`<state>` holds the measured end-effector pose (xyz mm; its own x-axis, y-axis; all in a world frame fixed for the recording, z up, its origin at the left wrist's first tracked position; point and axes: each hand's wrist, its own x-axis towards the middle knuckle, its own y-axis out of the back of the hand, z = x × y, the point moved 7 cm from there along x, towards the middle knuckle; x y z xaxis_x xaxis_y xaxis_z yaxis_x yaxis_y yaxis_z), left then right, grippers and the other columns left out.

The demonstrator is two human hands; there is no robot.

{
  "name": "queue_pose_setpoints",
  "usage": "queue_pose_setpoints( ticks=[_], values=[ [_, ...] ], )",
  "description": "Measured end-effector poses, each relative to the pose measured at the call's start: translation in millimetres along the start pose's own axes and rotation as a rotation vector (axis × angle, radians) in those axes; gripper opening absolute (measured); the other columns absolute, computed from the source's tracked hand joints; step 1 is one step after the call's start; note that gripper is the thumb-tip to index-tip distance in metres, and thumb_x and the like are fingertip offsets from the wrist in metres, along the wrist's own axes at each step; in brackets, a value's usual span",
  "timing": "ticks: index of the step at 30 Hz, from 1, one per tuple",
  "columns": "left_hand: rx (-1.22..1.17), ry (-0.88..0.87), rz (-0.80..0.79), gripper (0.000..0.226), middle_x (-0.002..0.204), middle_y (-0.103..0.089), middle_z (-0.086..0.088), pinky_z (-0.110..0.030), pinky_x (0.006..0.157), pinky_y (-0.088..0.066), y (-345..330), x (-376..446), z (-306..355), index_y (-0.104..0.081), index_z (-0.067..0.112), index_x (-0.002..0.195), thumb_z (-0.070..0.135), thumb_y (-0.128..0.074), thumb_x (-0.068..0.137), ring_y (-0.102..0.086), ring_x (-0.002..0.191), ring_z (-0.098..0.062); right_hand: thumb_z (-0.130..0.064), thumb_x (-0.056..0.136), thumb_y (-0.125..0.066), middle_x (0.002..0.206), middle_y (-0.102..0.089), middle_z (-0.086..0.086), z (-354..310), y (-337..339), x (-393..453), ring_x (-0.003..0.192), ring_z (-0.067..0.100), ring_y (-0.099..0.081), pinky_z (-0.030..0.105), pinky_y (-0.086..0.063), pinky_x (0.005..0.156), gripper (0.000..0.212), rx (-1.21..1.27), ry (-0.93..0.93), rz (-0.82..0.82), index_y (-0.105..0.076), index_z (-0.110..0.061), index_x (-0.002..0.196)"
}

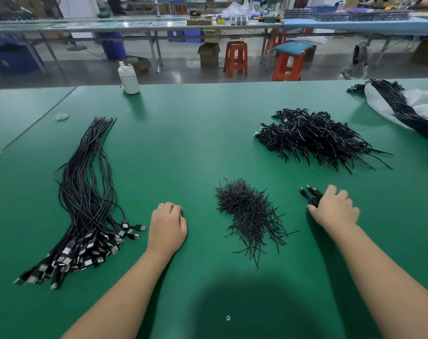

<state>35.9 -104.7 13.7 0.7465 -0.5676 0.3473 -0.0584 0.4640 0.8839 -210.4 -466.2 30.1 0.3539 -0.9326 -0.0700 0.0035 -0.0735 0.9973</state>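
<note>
A smooth green mat covers the table (195,133). On its left lies a long bundle of straight black USB cables (85,192), glossy and flat-plugged at the near end, running near to far. Far right sits a tangled heap of coiled black cables (315,138). In the middle is a bristly pile of thin black twist ties (249,216). The left hand (167,228) rests on the mat, fingers loosely curled, holding nothing. Near right, the right hand (335,209) grips a small coiled cable (310,194), whose two plugs point far-left along its long axis.
</note>
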Motion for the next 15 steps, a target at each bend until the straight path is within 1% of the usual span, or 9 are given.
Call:
queue_pose_setpoints(
  ticks=[2, 4, 7, 9, 10, 12, 13, 14, 15],
  values=[
    [-0.002, 0.005, -0.002, 0.006, 0.086, -0.062, -0.004, -0.038, 0.075, -0.046, -0.3, 0.0, -0.2, -0.068, 0.007, 0.086, 0.006, -0.064, 0.082, -0.052, 0.082, -0.024, -0.049, 0.088, -0.066, 0.126, -0.051, 0.019, 11.3, -5.5, 5.6, 0.111, 0.036, -0.054, 0.042, -0.047, 0.077, 0.069, 0.072, -0.036, -0.049, -0.032, -0.007, 0.131],
    [-0.006, 0.009, -0.005, 0.006, 0.086, -0.061, -0.004, -0.038, 0.075, -0.046, -0.4, 0.3, -0.8, -0.067, 0.007, 0.087, 0.007, -0.063, 0.082, -0.052, 0.082, -0.024, -0.047, 0.088, -0.067, 0.118, -0.056, 0.018, 19.0, -6.2, 9.3, 0.104, 0.036, -0.057, 0.039, -0.047, 0.069, 0.063, 0.106, -0.053, -0.042, -0.035, -0.006, 0.123],
    [-0.004, 0.011, -0.01, 0.007, 0.086, -0.062, -0.003, -0.037, 0.075, -0.046, -1.0, 1.1, -1.5, -0.067, 0.007, 0.087, 0.007, -0.062, 0.083, -0.052, 0.082, -0.023, -0.047, 0.088, -0.067, 0.11, -0.058, 0.017, 27.4, -4.3, 12.2, 0.096, 0.035, -0.059, 0.038, -0.049, 0.068, 0.06, 0.141, -0.089, -0.043, -0.037, -0.005, 0.119],
    [-0.001, 0.011, -0.01, 0.007, 0.086, -0.061, -0.003, -0.037, 0.075, -0.046, -0.9, 1.1, -1.5, -0.067, 0.007, 0.087, 0.007, -0.062, 0.083, -0.051, 0.082, -0.023, -0.05, 0.088, -0.066, 0.112, -0.058, 0.018, 30.0, -1.4, 10.3, 0.098, 0.035, -0.059, 0.039, -0.051, 0.072, 0.063, 0.127, -0.107, -0.047, -0.038, -0.004, 0.121],
    [0.002, 0.011, -0.011, 0.007, 0.086, -0.062, -0.003, -0.037, 0.075, -0.046, -1.2, 1.0, -1.6, -0.067, 0.007, 0.087, 0.007, -0.062, 0.083, -0.051, 0.082, -0.022, -0.054, 0.087, -0.065, 0.116, -0.057, 0.018, 29.4, 2.5, 8.8, 0.103, 0.035, -0.058, 0.039, -0.05, 0.076, 0.066, 0.076, -0.102, -0.017, -0.039, -0.004, 0.123],
    [0.008, 0.01, -0.017, 0.008, 0.086, -0.062, -0.003, -0.037, 0.076, -0.046, -1.9, 1.0, -1.7, -0.067, 0.007, 0.088, 0.008, -0.062, 0.083, -0.051, 0.083, -0.022, -0.061, 0.085, -0.063, 0.121, -0.056, 0.018, 19.3, 17.5, 2.7, 0.109, 0.034, -0.053, 0.04, -0.047, 0.085, 0.073, -0.06, -0.031, 0.124, -0.045, -0.004, 0.126],
    [0.011, 0.01, -0.02, 0.008, 0.087, -0.062, -0.003, -0.037, 0.076, -0.046, -2.1, 1.1, -1.7, -0.067, 0.007, 0.089, 0.008, -0.061, 0.083, -0.051, 0.083, -0.022, -0.06, 0.085, -0.062, 0.12, -0.056, 0.018, 8.8, 24.7, -1.6, 0.108, 0.033, -0.053, 0.04, -0.046, 0.086, 0.071, -0.067, 0.048, 0.211, -0.049, -0.004, 0.126],
    [0.014, 0.011, -0.021, 0.008, 0.087, -0.062, -0.003, -0.037, 0.077, -0.046, -2.3, 1.2, -1.9, -0.067, 0.007, 0.089, 0.008, -0.061, 0.084, -0.052, 0.084, -0.022, -0.055, 0.088, -0.062, 0.118, -0.058, 0.017, -4.0, 28.0, -6.5, 0.106, 0.031, -0.053, 0.039, -0.046, 0.085, 0.065, -0.004, 0.142, 0.255, -0.052, -0.004, 0.127],
    [0.016, 0.013, -0.022, 0.008, 0.087, -0.062, -0.003, -0.037, 0.077, -0.046, -2.3, 1.3, -1.9, -0.067, 0.008, 0.089, 0.008, -0.061, 0.084, -0.052, 0.084, -0.022, -0.048, 0.091, -0.061, 0.118, -0.06, 0.016, -18.2, 27.8, -11.7, 0.107, 0.029, -0.054, 0.038, -0.047, 0.086, 0.056, 0.107, 0.236, 0.247, -0.054, -0.005, 0.128]
  ],
)
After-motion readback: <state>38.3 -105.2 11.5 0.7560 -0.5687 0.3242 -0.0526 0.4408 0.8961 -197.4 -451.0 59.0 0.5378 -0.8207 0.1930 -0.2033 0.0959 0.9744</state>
